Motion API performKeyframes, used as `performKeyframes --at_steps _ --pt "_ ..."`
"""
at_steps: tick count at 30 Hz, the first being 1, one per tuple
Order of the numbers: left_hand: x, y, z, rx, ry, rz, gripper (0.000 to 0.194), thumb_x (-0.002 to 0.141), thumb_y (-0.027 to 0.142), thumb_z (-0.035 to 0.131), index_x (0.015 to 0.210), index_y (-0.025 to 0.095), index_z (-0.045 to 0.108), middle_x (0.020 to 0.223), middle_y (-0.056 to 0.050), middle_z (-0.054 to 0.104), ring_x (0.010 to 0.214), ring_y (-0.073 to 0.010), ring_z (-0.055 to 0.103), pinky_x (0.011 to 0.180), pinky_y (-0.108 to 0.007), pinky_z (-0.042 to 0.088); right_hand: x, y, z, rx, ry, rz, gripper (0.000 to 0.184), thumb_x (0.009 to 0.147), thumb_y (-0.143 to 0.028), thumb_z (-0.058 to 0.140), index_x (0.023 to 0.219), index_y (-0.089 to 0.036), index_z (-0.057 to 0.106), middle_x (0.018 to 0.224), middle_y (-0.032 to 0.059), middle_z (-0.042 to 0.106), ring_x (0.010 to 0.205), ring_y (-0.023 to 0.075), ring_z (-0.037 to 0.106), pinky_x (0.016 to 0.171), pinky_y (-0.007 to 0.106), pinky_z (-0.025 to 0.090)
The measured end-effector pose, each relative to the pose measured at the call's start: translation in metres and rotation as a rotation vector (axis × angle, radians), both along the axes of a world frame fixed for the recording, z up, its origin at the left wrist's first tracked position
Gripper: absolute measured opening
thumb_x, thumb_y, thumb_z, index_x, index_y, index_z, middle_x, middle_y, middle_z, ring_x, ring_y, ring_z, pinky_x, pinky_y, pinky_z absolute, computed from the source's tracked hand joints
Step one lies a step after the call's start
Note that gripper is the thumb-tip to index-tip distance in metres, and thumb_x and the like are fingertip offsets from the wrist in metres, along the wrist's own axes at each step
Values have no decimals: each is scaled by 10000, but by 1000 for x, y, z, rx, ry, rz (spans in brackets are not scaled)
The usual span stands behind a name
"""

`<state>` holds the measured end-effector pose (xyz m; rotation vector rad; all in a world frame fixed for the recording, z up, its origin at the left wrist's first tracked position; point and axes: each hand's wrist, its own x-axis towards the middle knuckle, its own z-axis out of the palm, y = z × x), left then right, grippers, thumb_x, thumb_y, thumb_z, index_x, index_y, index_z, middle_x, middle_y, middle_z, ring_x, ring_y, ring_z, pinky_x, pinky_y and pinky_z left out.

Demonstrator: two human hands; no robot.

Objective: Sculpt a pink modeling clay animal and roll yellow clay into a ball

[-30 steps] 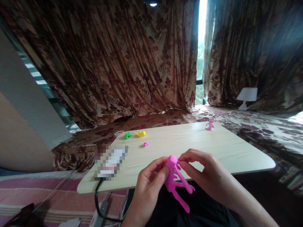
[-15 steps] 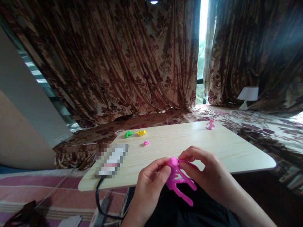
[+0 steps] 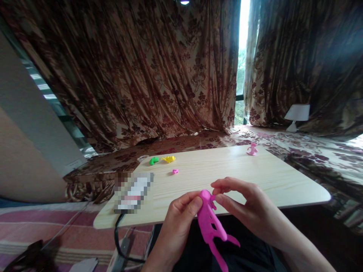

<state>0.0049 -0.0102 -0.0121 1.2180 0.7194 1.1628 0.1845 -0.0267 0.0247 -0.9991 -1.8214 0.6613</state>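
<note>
Pink figure [image 3: 204, 223]: limbs swung lower; right hand [image 3: 249, 198] loosened, fingertips parted | left hand [image 3: 180, 217] pinched its head, near edge of desk [image 3: 283, 179] | head-side handling; re-pinching required steady support

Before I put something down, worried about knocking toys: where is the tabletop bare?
Between the small pink piece and pink figurine, and between the right hand and the tabletop's right corner. Crowded: the left end, with green toy, yellow toy and pixelated object.
</note>
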Motion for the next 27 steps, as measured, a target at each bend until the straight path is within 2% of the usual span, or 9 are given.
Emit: performKeyframes --at_steps 4,7,10,13,16,20,27 --pt "2 0 2 -91 -96 -44 256 877 312 497 849 126 671 764 -53 668 708 -127 566 666 -227 425 9 -5 4 57 -44 12 276 841 -268 586 1112 -283 538 1053 -15 595 983 128 558 838 223 464" --pt "4 0 5 -130 -117 -61 254 872 309 504 830 119 667 764 -64 668 708 -136 567 671 -242 431 9 -12 6 140 -180 -1 401 780 -206 640 1147 -300 509 1157 -11 539 1058 148 516 911 258 430" --pt "6 0 7 -146 -115 -47 252 863 313 518 849 113 672 760 -72 667 700 -140 564 677 -251 432 4 -18 6 256 -327 -91 507 723 -131 650 1171 -307 491 1183 -5 520 1078 177 490 946 313 393" --pt "6 0 7 -148 -125 -2 248 861 311 524 861 116 676 778 -66 666 707 -136 557 696 -249 429 -1 -19 2 341 -409 -186 464 739 -79 589 1148 -280 506 1132 15 544 1019 196 503 896 350 402" --pt "6 1 6 -170 -182 -16 250 865 307 517 837 118 678 775 -57 660 712 -129 550 704 -245 429 -6 -15 -5 376 -389 -225 309 806 -95 532 1073 -250 543 1035 26 578 914 188 531 821 351 421" --pt "8 -1 5 -186 -253 -62 253 872 293 506 834 115 681 761 -56 653 730 -132 558 704 -241 432 -10 -10 -8 393 -266 -184 163 878 -170 499 1014 -228 567 954 33 584 838 164 540 749 309 436" --pt "11 -2 3 -212 -307 -69 193 857 248 529 816 124 671 719 -27 614 669 -106 523 633 -213 423 -6 -8 -2 344 -265 -70 128 902 -195 483 933 -219 605 899 27 566 819 149 521 725 284 426"
